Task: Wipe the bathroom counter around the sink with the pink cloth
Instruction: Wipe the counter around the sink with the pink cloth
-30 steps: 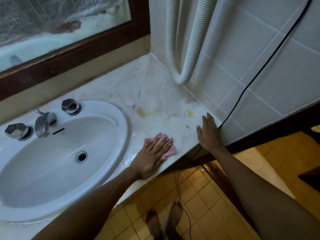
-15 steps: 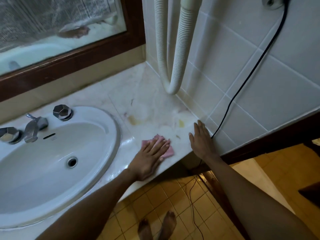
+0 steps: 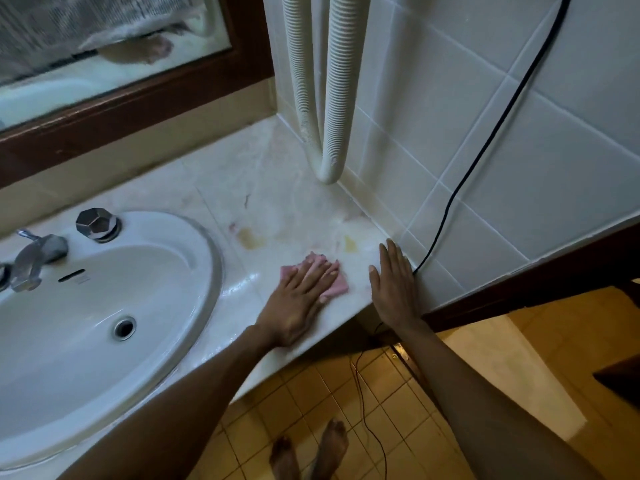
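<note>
The pink cloth (image 3: 337, 284) lies flat on the pale marble counter (image 3: 277, 202), near its front edge and right of the white oval sink (image 3: 194, 244). My left hand (image 3: 298, 303) presses flat on the cloth with fingers spread, covering most of it. My right hand (image 3: 394, 285) rests palm down on the counter's right end, against the tiled wall, holding nothing. Yellowish stains (image 3: 251, 239) mark the counter just beyond the cloth.
A chrome tap (image 3: 34, 258) and a faceted knob (image 3: 98, 223) sit at the sink's back. A white ribbed hose (image 3: 329, 98) hangs in the corner. A black cable (image 3: 464, 181) runs down the tiled wall to the floor. A wood-framed mirror (image 3: 138, 95) stands behind. My bare feet (image 3: 311, 452) are on yellow tiles.
The view has shifted a little; the sink now sits further left. My left hand stays pressed on the cloth in about the same spot on the counter. My right hand has not moved.
</note>
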The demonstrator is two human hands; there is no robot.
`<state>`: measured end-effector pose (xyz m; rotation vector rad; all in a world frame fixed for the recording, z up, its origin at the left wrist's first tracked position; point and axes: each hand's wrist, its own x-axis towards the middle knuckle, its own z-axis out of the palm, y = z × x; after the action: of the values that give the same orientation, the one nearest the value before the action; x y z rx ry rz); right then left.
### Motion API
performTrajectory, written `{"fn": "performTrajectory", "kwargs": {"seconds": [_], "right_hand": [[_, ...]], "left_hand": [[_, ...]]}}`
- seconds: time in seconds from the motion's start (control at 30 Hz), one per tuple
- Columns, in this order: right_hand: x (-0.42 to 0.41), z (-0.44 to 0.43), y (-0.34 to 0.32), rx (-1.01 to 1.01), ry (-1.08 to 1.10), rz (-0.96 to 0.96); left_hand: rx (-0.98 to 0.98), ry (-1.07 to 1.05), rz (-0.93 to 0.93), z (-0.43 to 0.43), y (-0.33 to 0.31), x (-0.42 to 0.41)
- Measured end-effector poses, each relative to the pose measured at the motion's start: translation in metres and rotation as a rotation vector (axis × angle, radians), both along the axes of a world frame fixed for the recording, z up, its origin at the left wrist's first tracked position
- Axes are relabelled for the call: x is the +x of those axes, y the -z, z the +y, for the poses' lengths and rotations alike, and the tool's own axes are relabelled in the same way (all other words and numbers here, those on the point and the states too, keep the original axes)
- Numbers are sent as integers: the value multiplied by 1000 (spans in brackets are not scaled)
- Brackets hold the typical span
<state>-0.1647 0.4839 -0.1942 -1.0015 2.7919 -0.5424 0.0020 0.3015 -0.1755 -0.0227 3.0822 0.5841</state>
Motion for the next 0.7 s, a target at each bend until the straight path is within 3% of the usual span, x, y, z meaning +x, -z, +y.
{"fn": "performTrajectory", "kwargs": {"seconds": [0.13, 0.27, 0.33, 0.43, 0.5, 0.6, 0.7], "right_hand": [[7, 17, 2, -23, 22, -16], [8, 25, 2, -5, 35, -2], [8, 29, 0, -12, 41, -15], [5, 37, -3, 5, 12, -21], [1, 42, -4, 18, -12, -13], [1, 40, -6, 22, -20, -23], [6, 34, -9, 14, 7, -9]], "left_hand": [[-61, -235, -50, -43, 4, -41], [58, -498, -131, -16, 2, -112], [49, -397, -112, 14, -2, -129], [-51, -8, -17, 35, -3, -109], [-87, 135, 17, 21, -2, -81], [-158, 145, -17, -36, 3, -51], [-209, -13, -125, -78, 1, -63]]}}
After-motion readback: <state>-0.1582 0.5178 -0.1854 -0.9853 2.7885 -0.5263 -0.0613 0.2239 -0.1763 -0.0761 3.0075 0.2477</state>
